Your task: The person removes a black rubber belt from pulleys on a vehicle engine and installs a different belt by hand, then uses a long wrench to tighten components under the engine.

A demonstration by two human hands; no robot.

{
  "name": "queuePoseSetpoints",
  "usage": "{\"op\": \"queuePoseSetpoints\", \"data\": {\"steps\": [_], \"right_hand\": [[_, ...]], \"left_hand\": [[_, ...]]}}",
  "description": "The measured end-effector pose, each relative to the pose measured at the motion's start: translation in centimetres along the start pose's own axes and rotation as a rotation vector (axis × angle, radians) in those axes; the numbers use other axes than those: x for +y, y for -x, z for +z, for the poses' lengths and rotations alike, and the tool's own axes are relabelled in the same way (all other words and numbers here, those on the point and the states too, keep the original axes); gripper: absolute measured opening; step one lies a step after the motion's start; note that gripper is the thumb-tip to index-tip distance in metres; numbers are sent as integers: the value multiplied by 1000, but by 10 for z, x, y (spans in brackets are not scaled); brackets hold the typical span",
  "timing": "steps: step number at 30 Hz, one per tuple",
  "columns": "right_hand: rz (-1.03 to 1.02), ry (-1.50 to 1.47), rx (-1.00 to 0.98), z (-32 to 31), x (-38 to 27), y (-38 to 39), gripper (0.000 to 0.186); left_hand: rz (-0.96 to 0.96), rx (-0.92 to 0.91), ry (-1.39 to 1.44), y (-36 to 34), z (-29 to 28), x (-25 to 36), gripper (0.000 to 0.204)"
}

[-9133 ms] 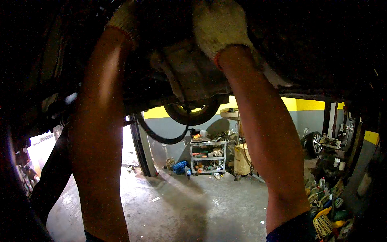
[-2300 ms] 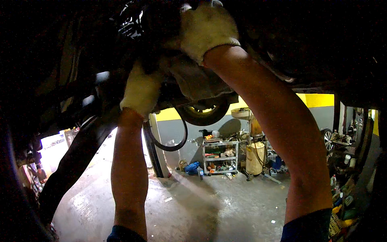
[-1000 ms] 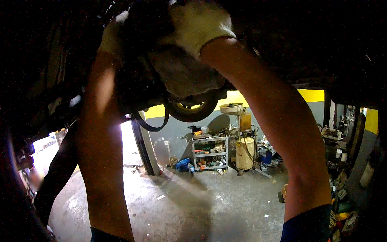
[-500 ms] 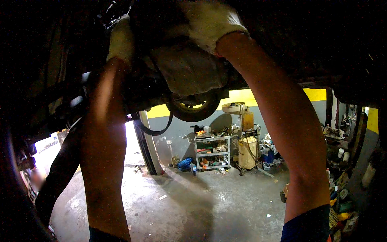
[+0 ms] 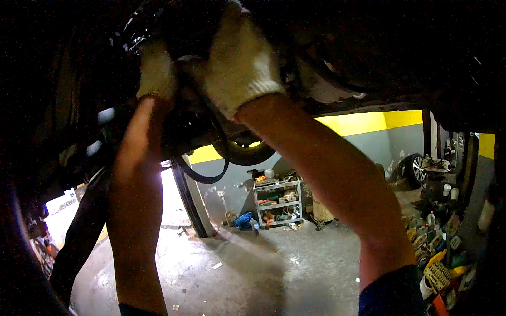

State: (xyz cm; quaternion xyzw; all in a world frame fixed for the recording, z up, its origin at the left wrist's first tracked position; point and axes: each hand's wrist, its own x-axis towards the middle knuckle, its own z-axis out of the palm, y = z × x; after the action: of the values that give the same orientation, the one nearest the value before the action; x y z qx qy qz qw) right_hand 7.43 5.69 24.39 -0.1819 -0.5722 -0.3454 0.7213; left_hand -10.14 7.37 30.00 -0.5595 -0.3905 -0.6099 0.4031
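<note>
Both my arms are raised to the dark underside of a vehicle [image 5: 337, 87]. My left hand [image 5: 157, 71], in a pale knit glove, reaches up beside some shiny dark parts; its fingers are lost in shadow. My right hand [image 5: 242, 68], gloved the same way and slightly blurred, is higher up and right of it, near dark metal parts; I cannot make out what, if anything, it holds. Below them hangs a black loop of belt or hose [image 5: 205, 179], with a tyre [image 5: 247, 158] behind it.
A metal cart [image 5: 278, 201] of tools and parts stands by the grey-and-yellow wall [image 5: 358, 121], next to a cream tank [image 5: 320, 216]. A lift post [image 5: 192, 205] is at middle left, a wheel [image 5: 418, 168] at right, and jumbled containers [image 5: 443, 247] lie at lower right on the concrete floor [image 5: 242, 274].
Since half a second ago my right hand has moved down and left, closer to my left hand, which sits slightly lower. More of the wall and the wheel at right shows.
</note>
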Motion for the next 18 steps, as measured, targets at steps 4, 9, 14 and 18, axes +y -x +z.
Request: {"op": "queuePoseSetpoints", "data": {"steps": [4,9,14,18], "right_hand": [[60,15,59,28,2,-3,61],[50,18,96,32,-3,-20,60],[10,84,106,28,10,-24,61],[-46,136,-128,0,10,-29,64]], "left_hand": [[-85,-133,484,-3,18,-20,47],[-228,-212,854,1,-11,7,49],[-237,-119,771,-10,5,-17,51],[-72,-198,481,-15,4,-21,50]]}}
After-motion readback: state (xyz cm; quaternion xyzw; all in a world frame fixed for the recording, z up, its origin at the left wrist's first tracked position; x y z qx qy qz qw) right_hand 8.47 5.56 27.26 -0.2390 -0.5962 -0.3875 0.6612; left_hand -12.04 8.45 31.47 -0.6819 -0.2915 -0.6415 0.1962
